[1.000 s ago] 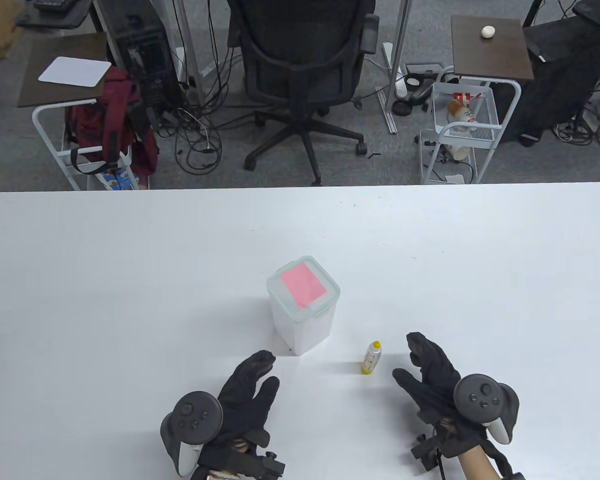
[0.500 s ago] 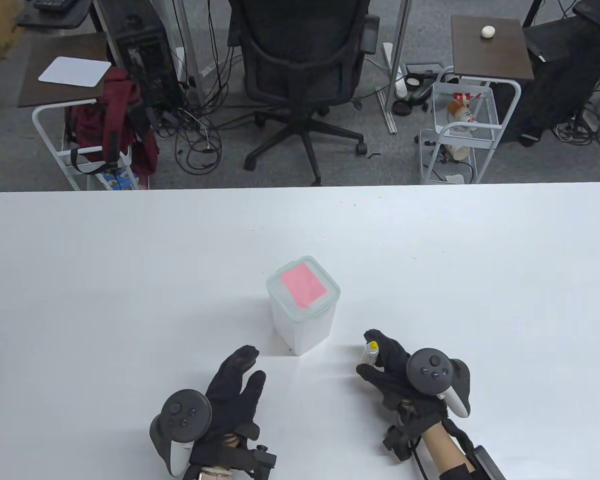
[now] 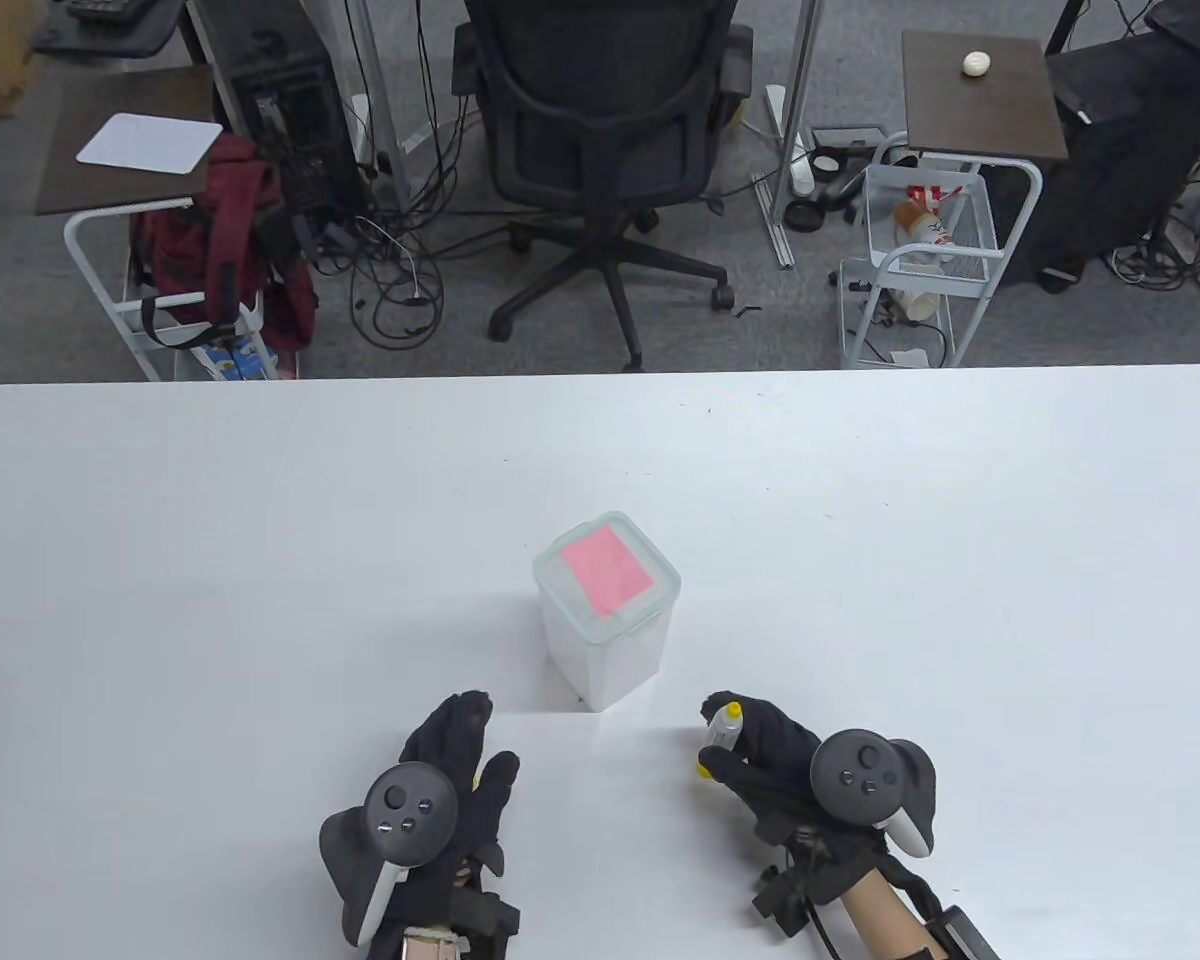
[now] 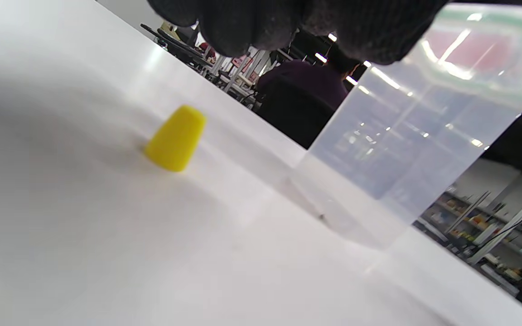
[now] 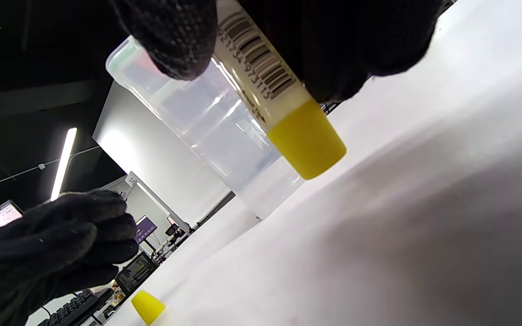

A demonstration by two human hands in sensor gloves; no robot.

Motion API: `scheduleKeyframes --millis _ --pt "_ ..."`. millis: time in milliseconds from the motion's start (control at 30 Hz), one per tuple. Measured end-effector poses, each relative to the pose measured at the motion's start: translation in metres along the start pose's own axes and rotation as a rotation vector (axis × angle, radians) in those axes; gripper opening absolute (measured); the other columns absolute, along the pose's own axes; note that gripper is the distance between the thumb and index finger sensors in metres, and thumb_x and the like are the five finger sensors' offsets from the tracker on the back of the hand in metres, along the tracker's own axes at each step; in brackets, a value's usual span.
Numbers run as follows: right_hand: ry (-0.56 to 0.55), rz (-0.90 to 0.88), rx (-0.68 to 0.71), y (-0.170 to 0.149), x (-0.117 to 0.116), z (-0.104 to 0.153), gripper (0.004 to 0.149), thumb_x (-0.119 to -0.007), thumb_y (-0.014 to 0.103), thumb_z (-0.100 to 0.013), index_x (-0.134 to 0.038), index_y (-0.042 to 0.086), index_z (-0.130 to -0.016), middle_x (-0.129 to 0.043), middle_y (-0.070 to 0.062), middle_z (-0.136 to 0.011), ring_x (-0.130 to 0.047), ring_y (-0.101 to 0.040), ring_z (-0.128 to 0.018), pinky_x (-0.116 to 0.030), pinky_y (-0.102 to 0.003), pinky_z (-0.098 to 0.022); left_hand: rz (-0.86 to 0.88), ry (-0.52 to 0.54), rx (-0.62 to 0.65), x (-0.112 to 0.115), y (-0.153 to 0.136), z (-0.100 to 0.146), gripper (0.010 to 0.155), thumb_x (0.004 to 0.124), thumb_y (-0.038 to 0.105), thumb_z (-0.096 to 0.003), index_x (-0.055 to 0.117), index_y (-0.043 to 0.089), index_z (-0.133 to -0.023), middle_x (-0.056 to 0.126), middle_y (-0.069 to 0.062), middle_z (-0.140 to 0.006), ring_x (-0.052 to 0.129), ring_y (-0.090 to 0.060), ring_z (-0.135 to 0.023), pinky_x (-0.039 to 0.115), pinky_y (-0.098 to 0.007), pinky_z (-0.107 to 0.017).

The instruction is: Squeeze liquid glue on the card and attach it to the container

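White table point(image 3: 260, 560) fills the near half of the overhead view, with an office chair point(image 3: 600, 150), carts and cables on the grey floor behind it. Near the front edge the right hand point(image 3: 770, 765) grips a small glue bottle point(image 3: 722, 735), lifted off the table and tilted; in the right wrist view the gloved fingers point(image 5: 170, 36) wrap its barcoded body and its yellow end point(image 5: 306, 140) points down at the surface. A loose yellow cap point(image 4: 176, 138) stands on the table beside the left hand point(image 3: 460, 780), not touching it. That hand's fingers hang curled above the table and hold nothing. Just beyond both hands stands a clear container point(image 3: 608, 620), lid on, with a pink card point(image 3: 608, 570) lying flat on top.
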State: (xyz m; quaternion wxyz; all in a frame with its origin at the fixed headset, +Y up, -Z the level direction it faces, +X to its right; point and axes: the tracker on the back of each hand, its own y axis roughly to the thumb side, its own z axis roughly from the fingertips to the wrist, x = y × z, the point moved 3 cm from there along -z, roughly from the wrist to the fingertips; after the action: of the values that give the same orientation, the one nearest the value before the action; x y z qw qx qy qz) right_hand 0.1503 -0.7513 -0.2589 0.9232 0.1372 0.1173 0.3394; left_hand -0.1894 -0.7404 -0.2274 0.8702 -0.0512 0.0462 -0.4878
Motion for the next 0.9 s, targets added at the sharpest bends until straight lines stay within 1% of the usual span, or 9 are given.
scheduleKeyframes --millis 100,200,333,467,567,600,800,900 --pt "-0.005 -0.011 0.004 0.000 0.002 0.003 0.054 -0.072 0.038 -0.057 -0.059 0.011 -0.102 -0.071 -0.019 -0.097 -0.084 -0.039 -0.074 -0.076 -0.047 -0.056 -0.063 -0.054 -0.054 0.006 -0.007 -0.004 0.071 0.079 0.050 -0.0452 0.044 0.041 -0.107 0.055 0.009 -0.116 0.063 -0.020 -0.110 0.053 -0.040 -0.085" --pt "-0.008 -0.022 0.002 -0.001 0.003 0.005 0.055 -0.073 0.038 -0.057 -0.059 0.011 -0.102 -0.071 -0.019 -0.097 -0.084 -0.039 -0.074 -0.076 -0.047 -0.056 -0.107 -0.100 -0.083 0.013 -0.010 -0.006 0.071 0.081 0.048 -0.0449 0.046 0.040 -0.107 0.056 0.008 -0.116 0.064 -0.021 -0.110 0.053 -0.041 -0.085" --pt "-0.009 -0.026 0.010 -0.001 0.003 0.006 0.055 -0.073 0.038 -0.057 -0.060 0.011 -0.102 -0.072 -0.019 -0.096 -0.085 -0.039 -0.074 -0.076 -0.047 -0.056 -0.226 -0.113 -0.110 0.018 -0.008 -0.008 0.070 0.082 0.044 -0.0448 0.049 0.040 -0.106 0.060 0.009 -0.114 0.068 -0.019 -0.107 0.056 -0.040 -0.084" --pt "-0.001 -0.025 0.020 0.000 0.001 0.006 0.055 -0.073 0.038 -0.057 -0.060 0.010 -0.102 -0.072 -0.019 -0.096 -0.085 -0.039 -0.073 -0.076 -0.047 -0.056 -0.361 -0.092 -0.124 0.021 -0.002 -0.009 0.063 0.082 0.041 -0.0450 0.056 0.041 -0.103 0.068 0.011 -0.108 0.077 -0.017 -0.101 0.062 -0.039 -0.081" --pt "0.002 -0.025 0.024 0.000 0.001 0.006 0.055 -0.073 0.038 -0.057 -0.060 0.010 -0.102 -0.072 -0.019 -0.096 -0.085 -0.039 -0.073 -0.076 -0.047 -0.055 -0.420 -0.073 -0.130 0.021 0.002 -0.010 0.055 0.083 0.039 -0.0451 0.065 0.041 -0.098 0.077 0.012 -0.101 0.084 -0.015 -0.093 0.067 -0.038 -0.077" --pt "0.003 -0.025 0.025 0.000 0.000 0.006 0.055 -0.073 0.038 -0.057 -0.060 0.010 -0.102 -0.072 -0.019 -0.096 -0.085 -0.039 -0.073 -0.076 -0.047 -0.056 -0.434 -0.058 -0.132 0.020 0.003 -0.010 0.052 0.083 0.038 -0.0446 0.069 0.042 -0.094 0.081 0.012 -0.097 0.088 -0.014 -0.089 0.070 -0.037 -0.075" --pt "0.008 -0.026 0.039 0.002 -0.001 0.007 0.055 -0.073 0.038 -0.057 -0.060 0.010 -0.102 -0.072 -0.019 -0.096 -0.085 -0.039 -0.073 -0.076 -0.047 -0.055 -0.451 -0.018 -0.109 0.017 0.009 -0.007 0.044 0.086 0.042 -0.0413 0.078 0.041 -0.085 0.089 0.011 -0.089 0.094 -0.014 -0.080 0.076 -0.037 -0.070" --pt "0.010 -0.027 0.045 0.003 -0.002 0.008 0.055 -0.073 0.038 -0.057 -0.060 0.010 -0.102 -0.072 -0.019 -0.096 -0.085 -0.039 -0.073 -0.076 -0.047 -0.055 -0.374 0.027 -0.053 0.009 0.017 -0.002 0.045 0.086 0.045 -0.0396 0.079 0.041 -0.084 0.091 0.012 -0.085 0.098 -0.013 -0.076 0.079 -0.036 -0.067"
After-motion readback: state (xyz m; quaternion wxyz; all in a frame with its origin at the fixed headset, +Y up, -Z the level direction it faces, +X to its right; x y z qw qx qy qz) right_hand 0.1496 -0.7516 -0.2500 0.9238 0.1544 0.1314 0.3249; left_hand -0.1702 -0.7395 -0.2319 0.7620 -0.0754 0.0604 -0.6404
